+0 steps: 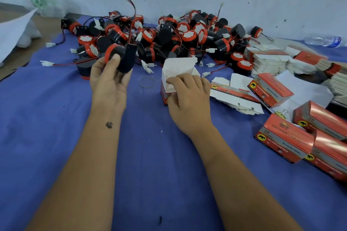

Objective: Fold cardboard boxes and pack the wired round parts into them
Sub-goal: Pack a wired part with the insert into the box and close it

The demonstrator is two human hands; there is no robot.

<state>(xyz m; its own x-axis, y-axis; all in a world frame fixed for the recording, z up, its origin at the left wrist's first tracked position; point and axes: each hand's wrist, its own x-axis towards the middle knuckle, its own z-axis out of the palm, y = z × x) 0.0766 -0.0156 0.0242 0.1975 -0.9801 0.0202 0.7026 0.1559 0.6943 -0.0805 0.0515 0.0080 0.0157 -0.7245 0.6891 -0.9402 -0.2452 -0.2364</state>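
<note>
Now my left hand point(109, 78) grips one round part point(120, 56), right hand point(187, 97) pinches the open box point(176, 73); several packed boxes point(285, 137) done, big pile point(169, 37) left.

A round black part with a red ring point(120, 57) is held up in the left hand point(109, 80), above a blue cloth point(150, 155). A small cardboard box point(174, 77) with its white top flaps open is stood upright on the cloth and is gripped by the right hand point(187, 99). A large pile of wired round parts point(169, 37) is seen on the far side. Flat unfolded boxes point(272, 60) are stacked at the far right, and closed red boxes point(300, 137) are laid at the near right. A thin ring point(147, 82) is lying between the hands.
</note>
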